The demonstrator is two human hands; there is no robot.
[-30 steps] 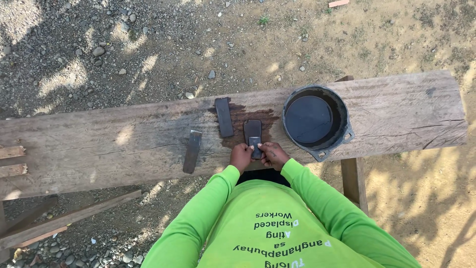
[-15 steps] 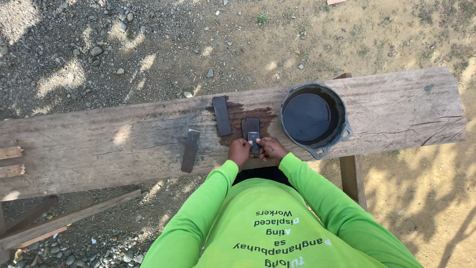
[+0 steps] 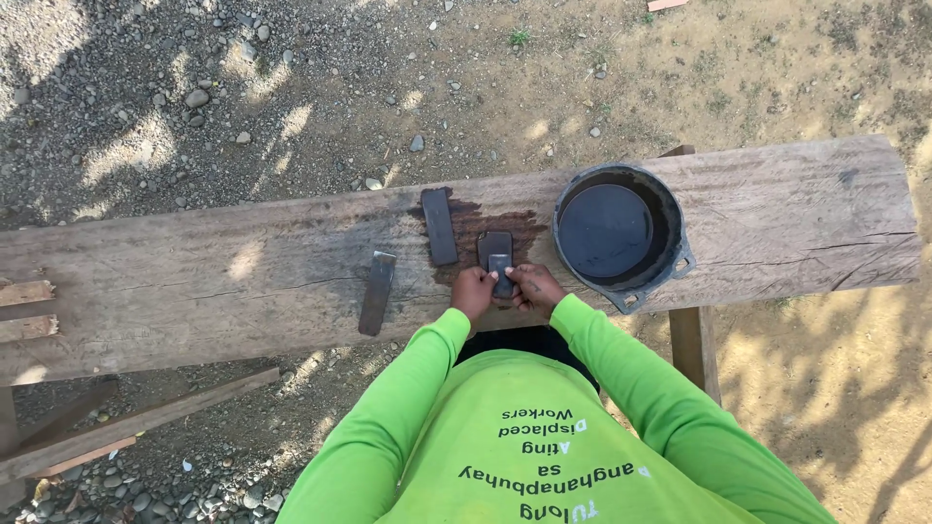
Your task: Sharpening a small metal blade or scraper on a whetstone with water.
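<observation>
Sharpening step judged in hand: small flat grey metal blade (image 3: pixel 501 274) pinched by fingertips of left hand (image 3: pixel 473 291) and right hand (image 3: pixel 535 288), pressed on dark rectangular whetstone (image 3: pixel 494 250), seemingly wet, on weathered wooden plank (image 3: pixel 194 281). Next stroke: even pressure required.

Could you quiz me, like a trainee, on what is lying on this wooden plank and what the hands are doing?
1. True or false: both hands, the left hand and the right hand, press one small blade onto a dark stone.
2. What lies nearest the left end of the plank? A) black pan B) loose metal blade C) long dark stone
3. Fill in: the wood around the two stones looks ____.

Key: 1 true; 2 B; 3 wet, a dark stain.
</observation>
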